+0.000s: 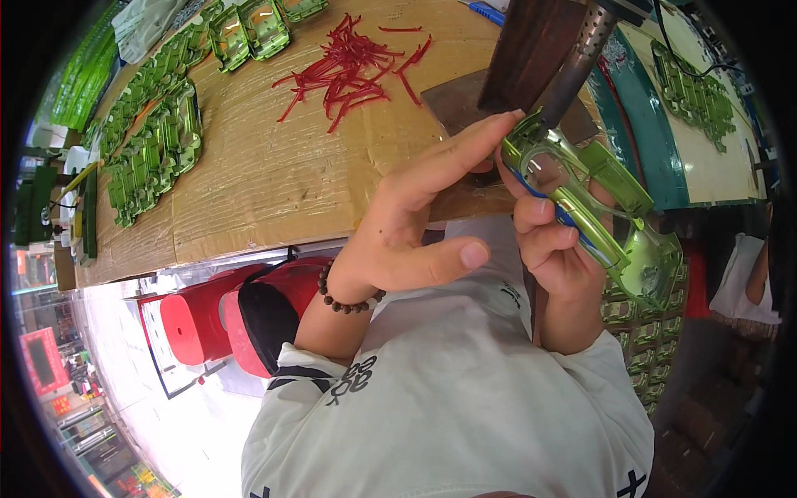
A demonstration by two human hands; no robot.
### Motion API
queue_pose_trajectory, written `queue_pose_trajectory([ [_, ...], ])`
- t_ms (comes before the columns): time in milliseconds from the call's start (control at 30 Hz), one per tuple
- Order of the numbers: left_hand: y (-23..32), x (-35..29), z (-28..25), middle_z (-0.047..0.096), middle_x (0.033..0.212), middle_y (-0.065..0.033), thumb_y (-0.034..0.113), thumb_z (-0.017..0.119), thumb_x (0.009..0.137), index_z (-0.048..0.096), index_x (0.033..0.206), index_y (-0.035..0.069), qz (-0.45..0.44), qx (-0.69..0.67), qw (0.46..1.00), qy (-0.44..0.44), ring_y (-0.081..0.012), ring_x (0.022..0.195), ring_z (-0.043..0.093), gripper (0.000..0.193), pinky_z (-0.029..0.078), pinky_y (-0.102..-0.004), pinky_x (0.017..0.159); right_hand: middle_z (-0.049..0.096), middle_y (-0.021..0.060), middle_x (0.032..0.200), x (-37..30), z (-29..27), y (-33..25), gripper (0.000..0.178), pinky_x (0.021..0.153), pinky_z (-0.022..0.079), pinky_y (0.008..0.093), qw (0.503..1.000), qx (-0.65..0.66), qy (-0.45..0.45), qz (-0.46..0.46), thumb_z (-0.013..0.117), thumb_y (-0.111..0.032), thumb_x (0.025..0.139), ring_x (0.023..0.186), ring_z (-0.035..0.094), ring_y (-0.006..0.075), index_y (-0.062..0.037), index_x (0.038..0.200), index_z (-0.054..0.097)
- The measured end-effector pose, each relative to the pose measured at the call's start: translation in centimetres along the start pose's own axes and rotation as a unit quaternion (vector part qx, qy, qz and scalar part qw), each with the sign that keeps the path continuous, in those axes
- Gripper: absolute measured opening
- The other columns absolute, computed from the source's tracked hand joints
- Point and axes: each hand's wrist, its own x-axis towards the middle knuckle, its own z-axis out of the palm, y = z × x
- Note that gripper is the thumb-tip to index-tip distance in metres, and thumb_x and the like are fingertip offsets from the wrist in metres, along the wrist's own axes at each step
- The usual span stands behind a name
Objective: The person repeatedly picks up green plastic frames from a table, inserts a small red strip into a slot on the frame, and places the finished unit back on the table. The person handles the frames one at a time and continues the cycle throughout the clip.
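Note:
My right hand (pixel 569 261) grips a glossy green plastic frame (pixel 594 224) with clear windows and a strip of blue along its underside. The frame is tilted, its upper end close under the dark tip of a hot-air tool (pixel 574 75) with a perforated metal barrel. My left hand (pixel 398 216), with a beaded bracelet (pixel 349 307) at the wrist, has its fingers stretched out and its thumb apart. Its fingertips reach the upper end of the frame; whether they press on it I cannot tell.
The cardboard-covered table (pixel 249 199) carries a pile of thin red strips (pixel 353 66), a brown metal plate (pixel 452 100) and rows of green frames (pixel 158 158). More green parts (pixel 693 100) lie at the right. Red stools (pixel 195 319) and a black bag (pixel 270 328) are below.

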Motion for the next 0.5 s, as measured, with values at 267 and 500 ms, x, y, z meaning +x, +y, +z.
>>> queue_pose_trajectory([
  [267, 0.14, 0.12, -0.09, 0.035, 0.136, -0.0184, 0.024, 0.065, 0.069, 0.032, 0.132, -0.005, -0.005, -0.003, 1.0, -0.021, -0.0292, 0.128, 0.031, 0.077, 0.022, -0.0375, 0.104, 0.044, 0.0239, 0.122, -0.03, 0.49, 0.04, 0.06, 0.081, 0.051, 0.0384, 1.0, -0.004, 0.006, -0.006, 0.034, -0.044, 0.092, 0.111, 0.042, 0.0395, 0.0039, 0.128, 0.032],
  [500, 0.0, 0.24, 0.07, 0.033, 0.137, -0.0182, 0.02, 0.065, 0.07, 0.031, 0.133, -0.004, -0.006, -0.017, 1.0, -0.019, -0.0295, 0.128, 0.03, 0.076, 0.021, -0.036, 0.104, 0.044, 0.0225, 0.124, -0.01, 0.28, -0.21, 0.06, 0.084, 0.051, 0.0381, 1.0, -0.012, 0.005, -0.009, 0.033, -0.044, 0.092, 0.111, 0.043, 0.0395, 0.003, 0.129, 0.033],
])
